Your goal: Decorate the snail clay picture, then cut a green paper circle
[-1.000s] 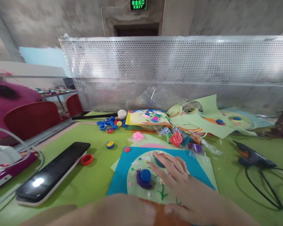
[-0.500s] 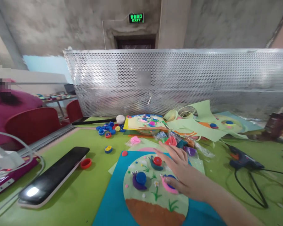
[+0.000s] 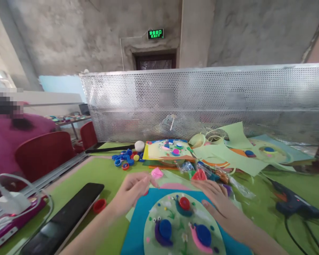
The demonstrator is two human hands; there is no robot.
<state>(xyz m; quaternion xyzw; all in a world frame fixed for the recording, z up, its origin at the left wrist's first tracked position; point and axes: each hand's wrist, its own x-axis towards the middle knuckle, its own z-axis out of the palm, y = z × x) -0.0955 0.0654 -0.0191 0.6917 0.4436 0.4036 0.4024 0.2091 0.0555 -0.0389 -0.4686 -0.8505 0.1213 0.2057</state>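
Observation:
A blue sheet [image 3: 134, 226] lies before me with a round pale-green clay picture [image 3: 180, 223] on it. Three clay snails with bottle-cap shells decorate the picture: a purple snail [image 3: 163, 232], a pink snail [image 3: 201, 237] and a teal snail [image 3: 184, 204]. My left hand [image 3: 133, 191] is at the sheet's upper left corner, fingers curled together; a bit of a reddish clay ball [image 3: 146, 192] shows beside them, and what they grip is hidden. My right hand [image 3: 220, 202] rests with outstretched fingers over the sheet's upper right edge, holding nothing visible.
Bottle caps [image 3: 126, 157], a finished picture [image 3: 170, 148], bagged clay [image 3: 199, 174] and paper scraps [image 3: 228, 156] lie behind. A glue gun [image 3: 295, 200] is at right. On the left are a phone [image 3: 66, 219], a red cap [image 3: 99, 205] and a power strip [image 3: 16, 223]. A person in pink [image 3: 34, 131] sits beyond.
My left hand has come into view at the sheet's upper left corner. My right hand has moved off the pink snail to the sheet's right edge. The view has tilted up slightly.

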